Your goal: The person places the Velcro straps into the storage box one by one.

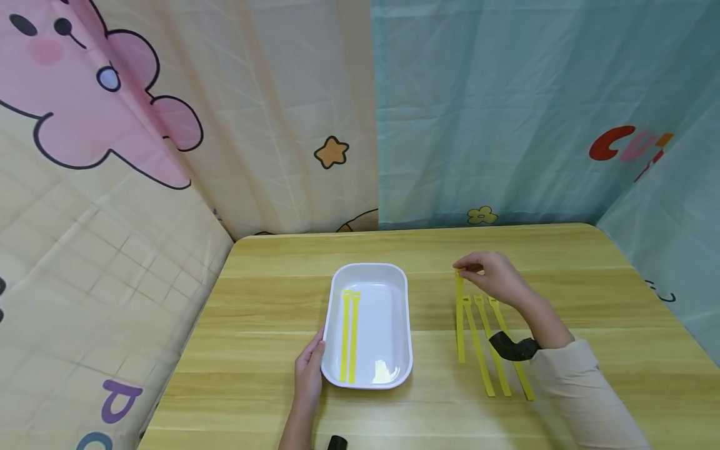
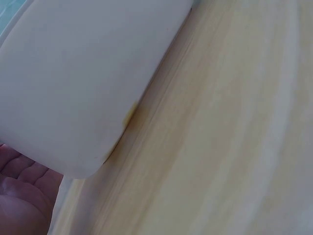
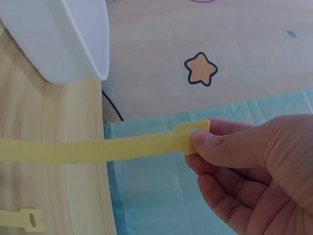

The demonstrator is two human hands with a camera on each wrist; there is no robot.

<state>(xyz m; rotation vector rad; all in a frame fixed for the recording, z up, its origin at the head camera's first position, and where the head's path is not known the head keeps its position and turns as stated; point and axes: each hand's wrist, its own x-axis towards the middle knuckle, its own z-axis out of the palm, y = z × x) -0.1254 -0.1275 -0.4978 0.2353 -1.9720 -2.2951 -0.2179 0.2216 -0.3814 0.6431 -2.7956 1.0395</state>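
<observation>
My right hand (image 1: pixel 495 275) pinches a yellow hook-and-loop cable tie (image 1: pixel 459 319) by its slotted head, between thumb and fingers. In the right wrist view the held tie (image 3: pixel 98 151) stretches away to the left. Three more yellow cable ties (image 1: pixel 478 347) lie fanned out on the table just beside it. My left hand (image 1: pixel 309 372) rests against the left outer side of a white rectangular tray (image 1: pixel 407 325); the tray hides part of its fingers in the left wrist view. Inside the tray, two yellow cable ties (image 1: pixel 354 337) lie lengthwise, side by side, near the left wall.
The wooden table (image 1: pixel 270 300) carries the tray left of the loose ties. Printed curtains (image 1: pixel 450 125) hang behind the table and at both sides. A black band (image 1: pixel 514 347) sits on my right wrist; another black piece (image 1: pixel 337 442) shows at the bottom edge.
</observation>
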